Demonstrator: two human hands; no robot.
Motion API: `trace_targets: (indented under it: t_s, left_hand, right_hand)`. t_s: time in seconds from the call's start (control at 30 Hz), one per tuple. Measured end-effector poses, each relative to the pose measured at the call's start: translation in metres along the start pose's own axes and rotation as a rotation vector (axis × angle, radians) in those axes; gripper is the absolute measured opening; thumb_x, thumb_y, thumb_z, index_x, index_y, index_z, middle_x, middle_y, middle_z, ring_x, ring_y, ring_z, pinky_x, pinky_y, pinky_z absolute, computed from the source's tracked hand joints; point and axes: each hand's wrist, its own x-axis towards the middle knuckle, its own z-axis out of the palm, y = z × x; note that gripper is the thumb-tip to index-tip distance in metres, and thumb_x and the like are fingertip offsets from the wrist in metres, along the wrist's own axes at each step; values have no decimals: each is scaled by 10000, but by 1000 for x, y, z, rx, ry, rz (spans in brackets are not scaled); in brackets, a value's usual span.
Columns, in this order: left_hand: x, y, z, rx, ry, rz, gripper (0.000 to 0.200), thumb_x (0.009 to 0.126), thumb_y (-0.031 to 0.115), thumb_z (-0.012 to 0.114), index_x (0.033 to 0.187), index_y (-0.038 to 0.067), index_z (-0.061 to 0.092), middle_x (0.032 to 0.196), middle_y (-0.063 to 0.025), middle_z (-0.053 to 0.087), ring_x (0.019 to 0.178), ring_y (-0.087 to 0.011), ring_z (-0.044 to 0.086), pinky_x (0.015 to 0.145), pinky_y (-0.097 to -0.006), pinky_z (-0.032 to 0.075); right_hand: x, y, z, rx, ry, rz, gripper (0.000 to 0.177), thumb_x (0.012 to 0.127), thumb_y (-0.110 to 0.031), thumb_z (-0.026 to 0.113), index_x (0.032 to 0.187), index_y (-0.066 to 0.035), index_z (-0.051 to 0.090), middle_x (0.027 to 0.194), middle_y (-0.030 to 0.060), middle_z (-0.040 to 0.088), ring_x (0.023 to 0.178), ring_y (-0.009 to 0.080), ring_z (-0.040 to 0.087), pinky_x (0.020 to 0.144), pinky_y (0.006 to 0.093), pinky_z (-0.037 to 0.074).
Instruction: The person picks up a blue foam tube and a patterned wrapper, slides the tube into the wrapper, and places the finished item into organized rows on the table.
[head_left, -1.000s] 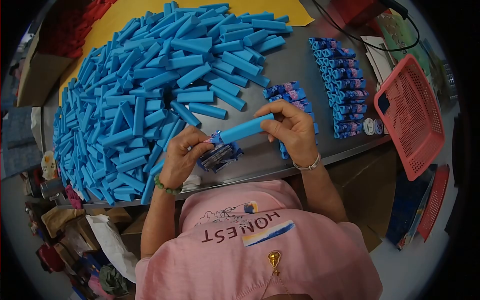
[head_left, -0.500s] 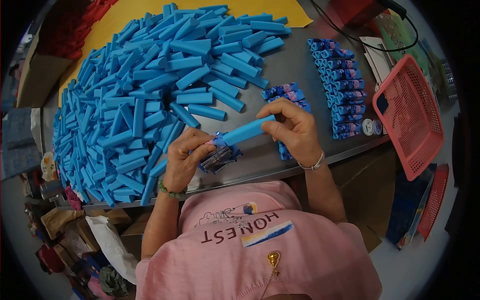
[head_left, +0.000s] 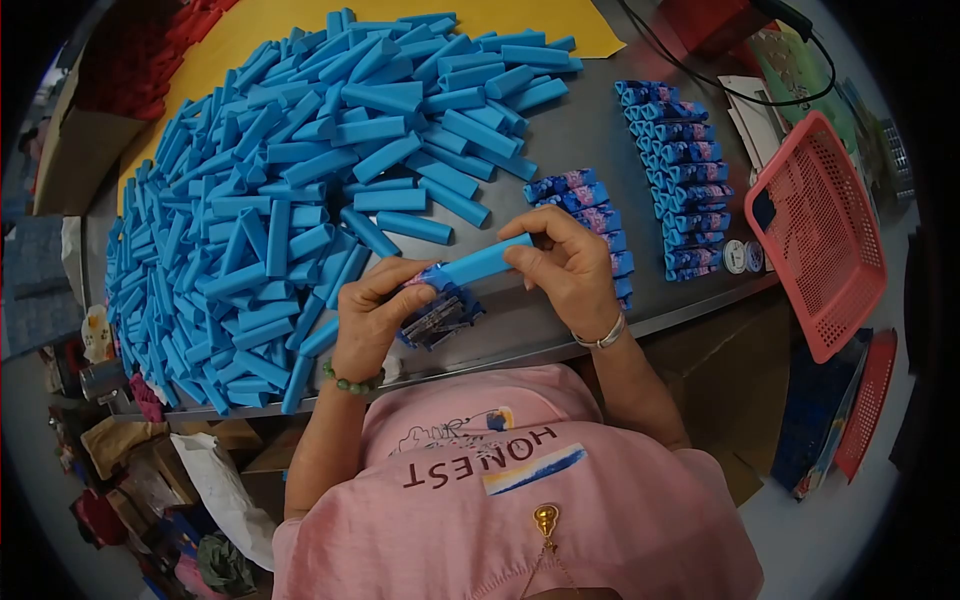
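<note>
My left hand (head_left: 375,308) pinches a dark blue and pink printed wrapper (head_left: 430,277) around one end of a plain light-blue three-sided stick (head_left: 480,263). Thumb and fingers of my right hand (head_left: 568,268) grip the stick's far end. Most of the stick's length shows between the two hands. Just below my left fingers lies a small pile of flat printed wrappers (head_left: 440,320) on the metal table. Beyond my right hand, a short row of wrapped sticks (head_left: 575,195) is partly hidden by that hand.
A large heap of bare blue sticks (head_left: 290,180) covers the left and back of the metal table (head_left: 590,110). At right stand stacked wrapped sticks (head_left: 690,175), two small round discs (head_left: 740,256) and a pink basket (head_left: 825,235). A black cable (head_left: 740,97) crosses the back right.
My right hand has moved left, closer to my left hand, with the stick's end. Less of the bare stick shows, and more of the wrapped row behind my right hand is visible.
</note>
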Motion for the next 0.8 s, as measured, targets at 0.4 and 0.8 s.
trace_targets:
  t_s: [0.4,0.8]
  left_hand:
    - [-2,1,11,43,-16,97,288,754,45,741,1033,-10,694,922,-58,635,823,-120,563,730,-242,456]
    - [0,0,16,-97,11,28,310,700,42,781,993,-18,700,935,-78,651,848,-145,588,759,-258,472]
  right_hand:
    - [1,-1,-3,-132,-60,-64,137,820,-4,648,954,12,634,871,35,567,670,77,583,544,178,452]
    - [-2,8,10,452,-203,427,192,906,-43,567,1072,50,585,882,108,650,708,161,675,559,219,548]
